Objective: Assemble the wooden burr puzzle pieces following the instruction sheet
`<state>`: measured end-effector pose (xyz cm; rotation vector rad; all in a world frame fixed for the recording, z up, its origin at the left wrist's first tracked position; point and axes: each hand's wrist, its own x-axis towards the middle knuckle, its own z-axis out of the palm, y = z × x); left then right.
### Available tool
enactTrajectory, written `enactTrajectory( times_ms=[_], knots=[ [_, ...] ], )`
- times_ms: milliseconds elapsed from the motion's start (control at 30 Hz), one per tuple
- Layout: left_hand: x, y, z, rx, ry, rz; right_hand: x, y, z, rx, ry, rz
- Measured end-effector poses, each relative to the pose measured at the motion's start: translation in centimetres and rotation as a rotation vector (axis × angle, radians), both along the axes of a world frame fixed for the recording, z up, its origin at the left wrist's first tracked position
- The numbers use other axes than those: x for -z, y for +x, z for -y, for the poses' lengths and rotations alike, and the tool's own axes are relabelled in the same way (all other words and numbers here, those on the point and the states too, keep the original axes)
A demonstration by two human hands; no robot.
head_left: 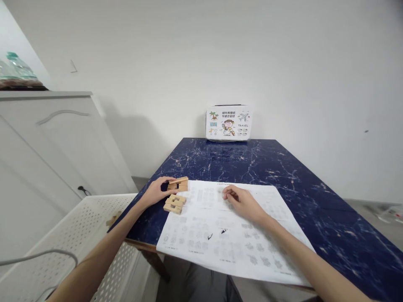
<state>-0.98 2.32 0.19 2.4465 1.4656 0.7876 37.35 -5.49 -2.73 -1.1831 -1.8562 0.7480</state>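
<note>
My left hand (155, 191) is at the left edge of the paper, thumb and fingers closed around a light wooden puzzle block (182, 183) with notches cut in it. Just nearer to me lies another group of notched wooden puzzle pieces (175, 204), set side by side on the corner of the sheet. Over the middle of the printed instruction sheet (201, 228) rests my right hand (241, 201). Its fingers are curled together, and nothing shows between them. The sheet carries rows of faint grey diagrams, too blurred to read.
The blue marble-patterned table (226, 161) bears a white cartoon-printed case (228, 123) against the wall. To the left stand a white perforated stool or bench (75, 218) with a wooden piece (112, 219) on it and a white cabinet (47, 138). Two small dark marks (223, 231) lie on the paper.
</note>
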Motion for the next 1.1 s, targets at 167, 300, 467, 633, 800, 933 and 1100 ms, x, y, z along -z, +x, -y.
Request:
enactTrajectory(
  times_ms=[167, 300, 467, 633, 800, 933, 1100],
  knots=[
    [0.2, 0.0, -0.1, 0.005, 0.062, -0.028, -0.1, -0.1, 0.0, 0.003, -0.008, -0.002],
    [0.5, 0.0, -0.1, 0.050, 0.105, -0.050, -0.3, -0.1, 0.1, 0.006, -0.016, 0.000],
    [0.3, 0.2, 0.0, 0.044, 0.081, -0.058, -0.4, 0.0, 0.1, 0.001, -0.018, 0.005],
    [-0.2, 0.6, -0.6, 0.022, 0.020, 0.022, -0.4, 0.0, 0.0, -0.005, -0.019, 0.009],
    [0.3, 0.5, -1.8, 0.038, -0.022, 0.150, -0.5, -0.1, 0.0, -0.001, -0.025, 0.003],
    [0.3, 0.2, -1.8, 0.056, -0.044, 0.149, -0.4, -0.1, 0.0, 0.001, -0.030, 0.007],
    [-0.1, 0.4, -0.9, 0.034, 0.011, 0.059, -0.4, -0.1, 0.1, 0.003, -0.036, 0.014]
  ],
)
